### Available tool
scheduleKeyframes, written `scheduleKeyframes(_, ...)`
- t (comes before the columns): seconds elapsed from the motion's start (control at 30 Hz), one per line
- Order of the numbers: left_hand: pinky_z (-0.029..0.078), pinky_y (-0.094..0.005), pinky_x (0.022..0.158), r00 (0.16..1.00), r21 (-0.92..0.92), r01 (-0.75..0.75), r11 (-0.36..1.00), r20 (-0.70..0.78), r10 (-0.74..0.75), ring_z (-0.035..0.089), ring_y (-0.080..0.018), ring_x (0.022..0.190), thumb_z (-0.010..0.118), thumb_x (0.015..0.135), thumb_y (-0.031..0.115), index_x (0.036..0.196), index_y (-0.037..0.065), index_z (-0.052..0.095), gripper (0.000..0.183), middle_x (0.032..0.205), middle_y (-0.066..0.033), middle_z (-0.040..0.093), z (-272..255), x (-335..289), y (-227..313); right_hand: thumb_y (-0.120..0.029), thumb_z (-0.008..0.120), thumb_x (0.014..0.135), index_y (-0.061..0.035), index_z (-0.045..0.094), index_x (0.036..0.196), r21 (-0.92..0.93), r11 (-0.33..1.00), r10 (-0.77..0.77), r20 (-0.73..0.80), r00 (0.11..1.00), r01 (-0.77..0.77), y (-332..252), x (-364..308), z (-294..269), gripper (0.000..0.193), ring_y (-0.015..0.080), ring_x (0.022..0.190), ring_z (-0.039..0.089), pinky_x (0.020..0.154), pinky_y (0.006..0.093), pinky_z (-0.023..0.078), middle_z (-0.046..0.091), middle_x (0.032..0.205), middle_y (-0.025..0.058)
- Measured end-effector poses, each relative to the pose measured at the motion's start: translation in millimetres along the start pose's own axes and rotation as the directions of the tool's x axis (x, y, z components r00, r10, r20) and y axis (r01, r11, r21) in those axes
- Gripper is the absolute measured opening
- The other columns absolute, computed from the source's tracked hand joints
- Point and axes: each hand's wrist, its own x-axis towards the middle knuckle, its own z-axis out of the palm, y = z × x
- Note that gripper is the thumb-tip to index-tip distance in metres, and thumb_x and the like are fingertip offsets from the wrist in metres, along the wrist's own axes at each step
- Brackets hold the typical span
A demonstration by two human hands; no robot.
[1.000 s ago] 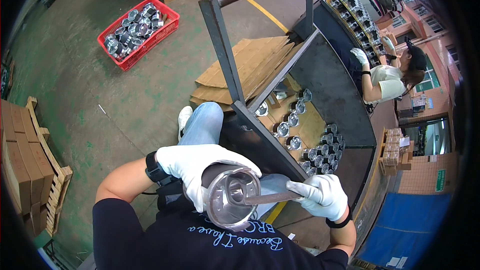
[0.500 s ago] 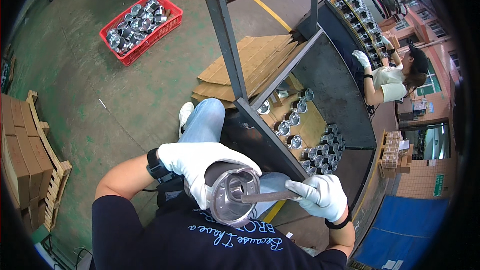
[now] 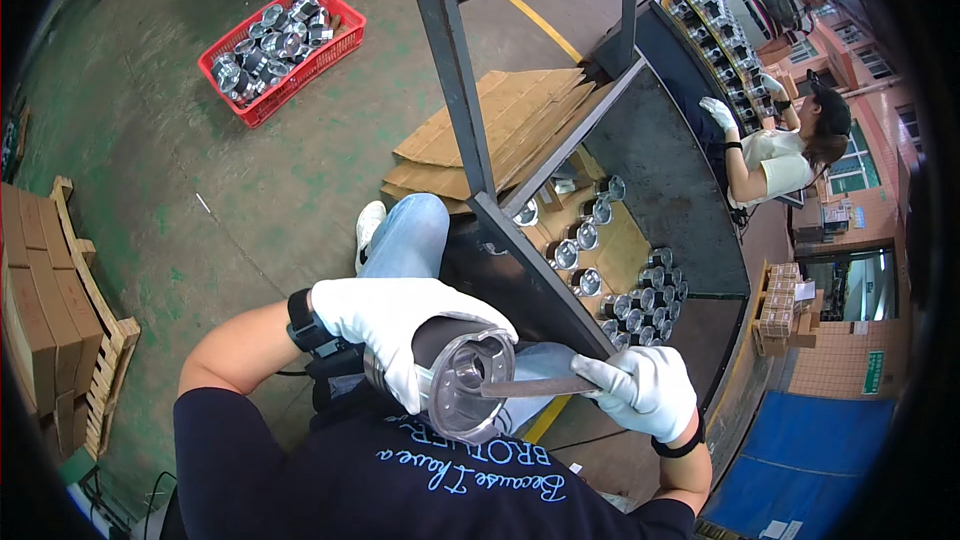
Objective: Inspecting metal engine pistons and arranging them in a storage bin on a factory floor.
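My left hand (image 3: pixel 400 325), in a white glove, is wrapped round a silver engine piston (image 3: pixel 470 425) with a dark band on its side. The piston's hollow underside faces right, toward my other hand. Gloved as well, my right hand (image 3: pixel 645 392) grips one end of a flat grey file (image 3: pixel 545 389). The file's far end reaches over the piston's open end, at the inner part; whether it touches the metal I cannot tell. My left fingertips on the piston's far side are partly hidden.
Before me stands a dark metal bin (image 3: pixel 665 160) with a raised frame, holding several pistons (image 3: pixel 645 310) on cardboard (image 3: pixel 625 240). Flattened cardboard (image 3: pixel 480 130) leans beside it. A red crate (image 3: pixel 300 70) of pistons sits far left, boxes on a pallet (image 3: pixel 115 350) nearer. Co-workers are at right.
The piston and my left hand have shifted slightly left, and the piston has turned a little. The file lies at a slightly different angle in my right hand.
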Motion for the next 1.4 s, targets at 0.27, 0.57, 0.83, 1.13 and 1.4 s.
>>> scheduleKeyframes(0.27,0.045,-0.0305,0.101,0.995,-0.065,-0.077,0.995,-0.060,0.073,0.056,-0.0163,0.114,0.097,0.054,0.020,0.142,0.001,0.041,0.106,0.129,-0.0104,0.059,6,0,1,-0.025,0.076,0.073,-0.0230,0.067,0.121,-0.123,0.992,-0.029,0.011,1.000,0.031,-2,3,-1,0.049,0.0149,0.058,0.055,0.049,0.0296,0.044,0.054,0.072,-0.0040)
scheduleKeyframes(0.57,0.043,-0.0316,0.104,0.991,0.100,0.078,0.992,-0.113,-0.067,0.055,-0.0169,0.118,0.097,0.054,0.018,0.143,0.001,0.042,0.106,0.133,-0.0093,0.057,5,-4,21,-0.030,0.075,0.077,-0.0239,0.065,0.125,-0.384,0.922,-0.061,-0.020,0.998,0.049,-12,11,-13,0.050,0.0119,0.062,0.052,0.051,0.0289,0.041,0.046,0.073,-0.0054)
scheduleKeyframes(0.83,0.042,-0.0322,0.106,0.978,-0.016,0.099,0.995,-0.182,-0.100,0.054,-0.0166,0.120,0.096,0.053,0.017,0.142,0.003,0.044,0.104,0.131,-0.0078,0.058,8,-10,17,-0.027,0.074,0.076,-0.0240,0.068,0.121,-0.357,0.933,-0.051,-0.006,0.999,0.046,-12,15,-9,0.045,0.0115,0.061,0.050,0.052,0.0278,0.041,0.045,0.074,-0.0059)
scheduleKeyframes(1.13,0.042,-0.0315,0.105,0.985,-0.023,0.050,0.998,-0.167,-0.053,0.055,-0.0168,0.118,0.097,0.051,0.022,0.142,0.002,0.045,0.107,0.131,-0.0093,0.059,13,-14,9,-0.018,0.078,0.066,-0.0183,0.070,0.114,-0.069,0.998,-0.011,-0.051,0.999,0.008,-9,6,1,0.049,0.0200,0.052,0.056,0.048,0.0338,0.044,0.055,0.064,-0.0016)
scheduleKeyframes(1.4,0.043,-0.0312,0.104,0.981,-0.032,-0.082,0.996,-0.177,0.075,0.057,-0.0158,0.115,0.099,0.044,0.028,0.143,0.001,0.044,0.116,0.128,-0.0109,0.062,11,-13,5,-0.012,0.078,0.066,-0.0156,0.070,0.114,0.162,0.986,0.047,-0.095,0.994,-0.031,-4,6,11,0.049,0.0210,0.052,0.056,0.047,0.0339,0.044,0.053,0.063,0.0003)
